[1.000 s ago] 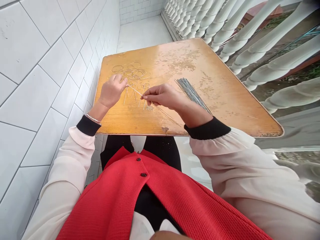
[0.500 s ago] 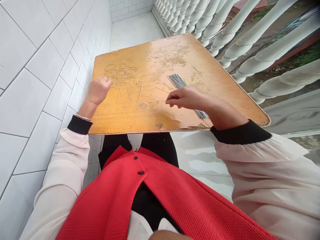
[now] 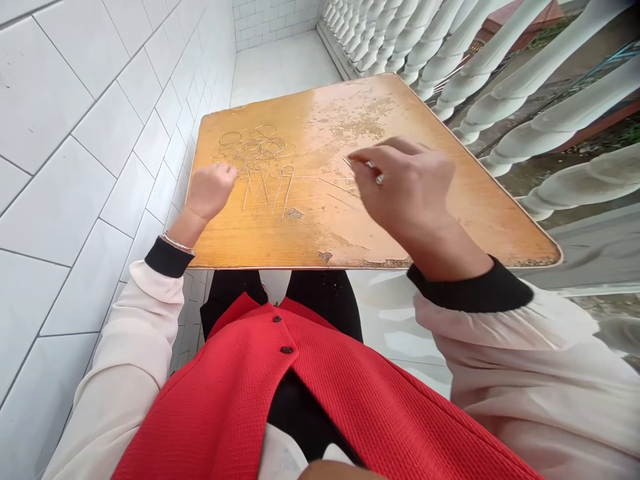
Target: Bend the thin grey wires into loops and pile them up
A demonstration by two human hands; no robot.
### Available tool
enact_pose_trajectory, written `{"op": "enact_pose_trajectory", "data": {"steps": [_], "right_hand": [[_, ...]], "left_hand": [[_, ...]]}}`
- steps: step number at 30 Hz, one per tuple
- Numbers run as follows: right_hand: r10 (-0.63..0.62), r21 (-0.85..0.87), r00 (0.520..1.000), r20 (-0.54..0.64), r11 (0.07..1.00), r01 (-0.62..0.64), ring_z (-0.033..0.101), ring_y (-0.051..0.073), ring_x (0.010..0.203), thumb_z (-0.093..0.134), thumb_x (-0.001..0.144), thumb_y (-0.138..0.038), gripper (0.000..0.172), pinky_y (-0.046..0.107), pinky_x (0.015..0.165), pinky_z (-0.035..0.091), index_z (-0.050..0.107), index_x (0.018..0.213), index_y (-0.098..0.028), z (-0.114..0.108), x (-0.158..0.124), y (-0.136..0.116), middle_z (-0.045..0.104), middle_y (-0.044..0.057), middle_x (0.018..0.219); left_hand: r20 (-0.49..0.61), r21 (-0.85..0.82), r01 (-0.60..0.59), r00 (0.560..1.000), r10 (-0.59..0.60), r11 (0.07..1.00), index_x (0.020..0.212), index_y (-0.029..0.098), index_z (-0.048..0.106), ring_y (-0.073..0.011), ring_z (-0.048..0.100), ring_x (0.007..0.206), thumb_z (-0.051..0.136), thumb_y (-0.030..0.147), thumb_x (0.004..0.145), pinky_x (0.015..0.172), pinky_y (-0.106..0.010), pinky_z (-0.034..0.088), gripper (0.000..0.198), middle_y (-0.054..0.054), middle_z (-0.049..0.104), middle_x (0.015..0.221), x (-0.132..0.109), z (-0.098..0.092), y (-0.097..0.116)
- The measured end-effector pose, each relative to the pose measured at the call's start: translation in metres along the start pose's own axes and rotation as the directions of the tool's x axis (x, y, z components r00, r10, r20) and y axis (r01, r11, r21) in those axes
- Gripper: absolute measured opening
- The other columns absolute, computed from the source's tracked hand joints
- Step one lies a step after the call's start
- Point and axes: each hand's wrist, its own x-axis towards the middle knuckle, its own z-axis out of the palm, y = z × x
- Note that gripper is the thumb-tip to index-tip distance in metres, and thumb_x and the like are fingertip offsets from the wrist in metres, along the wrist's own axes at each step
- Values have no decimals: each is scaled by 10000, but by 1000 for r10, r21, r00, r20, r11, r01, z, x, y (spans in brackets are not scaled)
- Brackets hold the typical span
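My left hand (image 3: 210, 192) is closed above the left side of the table, beside a tangle of thin wire loops (image 3: 263, 148). Whatever its fingers may grip is hidden. Several bent wires (image 3: 287, 193) with straight legs lie just below the loops. My right hand (image 3: 407, 190) is pinched above the table's right half, its fingers curled in. A thin pale wire (image 3: 323, 177) runs leftward from its fingertips. Beneath and behind this hand, the bundle of straight grey wires is almost wholly covered.
The worn wooden table (image 3: 260, 250) has peeling patches and a chipped front edge. White tiled wall (image 3: 125, 120) rises close on the left. White balusters (image 3: 480, 100) line the right side. Thin straight lines like loose wires (image 3: 341, 201) lie mid-table.
My right hand has lifted and moved slightly right, turning and now covering the grey wire bundle. My left hand stays closed near the loops, and the whole view has shifted slightly.
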Motion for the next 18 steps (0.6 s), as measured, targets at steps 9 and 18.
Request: {"op": "enact_pose_trajectory", "data": {"steps": [9, 18], "right_hand": [[-164, 619, 875, 456, 764, -180, 574, 134, 559, 765, 849, -377, 229, 292, 560, 467, 773, 725, -185, 49, 21, -32, 697, 40, 633], [-69, 704, 813, 578, 547, -453, 404, 56, 450, 795, 844, -271, 168, 236, 444, 316, 720, 734, -170, 35, 15, -50, 642, 0, 574]], "left_hand": [[45, 34, -178, 983, 176, 983, 919, 197, 670, -217, 629, 773, 428, 352, 1023, 692, -358, 460, 305, -88, 630, 762, -8, -5, 21], [50, 215, -291, 957, 287, 932, 1040, 176, 688, -238, 653, 923, 325, 579, 1037, 730, -340, 433, 542, -124, 686, 894, -8, -4, 29]]}}
